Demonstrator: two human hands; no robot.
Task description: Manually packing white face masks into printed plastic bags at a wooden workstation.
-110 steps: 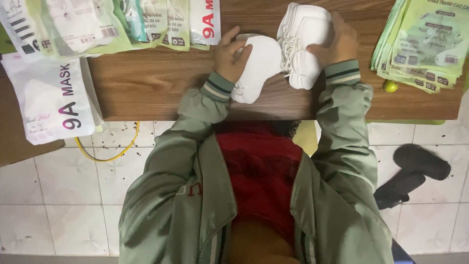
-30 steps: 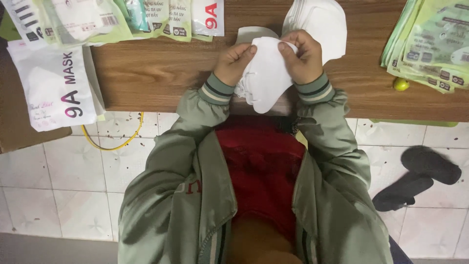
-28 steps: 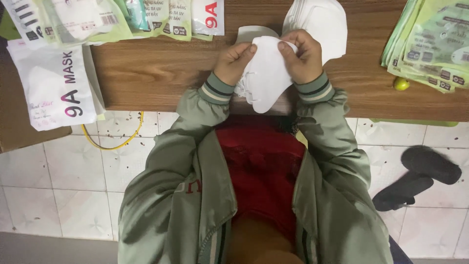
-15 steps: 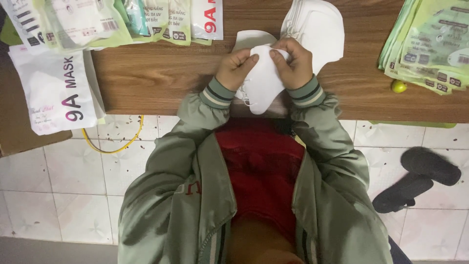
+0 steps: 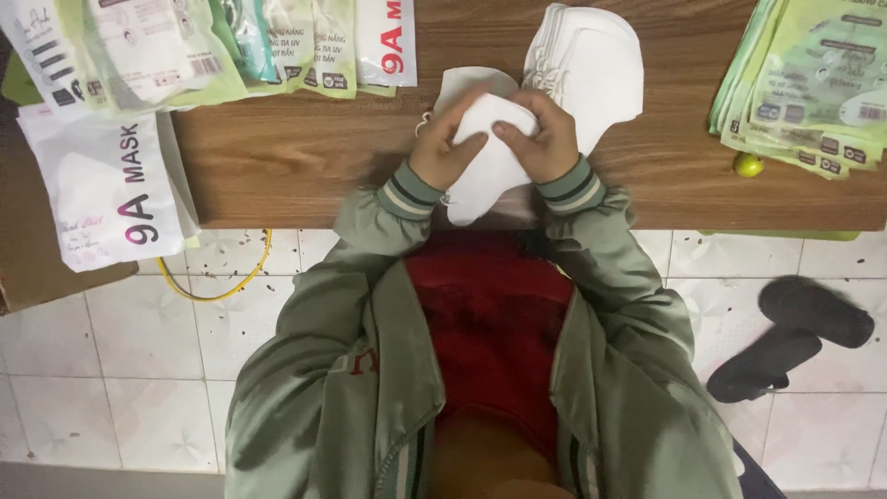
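Both my hands hold one white folded face mask (image 5: 485,166) over the near edge of the wooden table (image 5: 305,157). My left hand (image 5: 445,146) grips its left side, fingers pressed on the top. My right hand (image 5: 543,137) pinches its upper right part. Just behind the hands lies another white mask (image 5: 462,81), and a stack of white masks (image 5: 591,60) rests beside my right hand. I wear a green jacket over a red top.
Packaged masks in green and white wrappers (image 5: 231,42) line the table's back left. A white mask bag (image 5: 111,189) hangs off the left edge. A pile of green packets (image 5: 813,83) lies right, with a small green ball (image 5: 747,165). Black slippers (image 5: 790,337) sit on the tiled floor.
My right hand left the stack of masks and joined the left on one mask. Both hands then brought it together and pressed it over the table edge.
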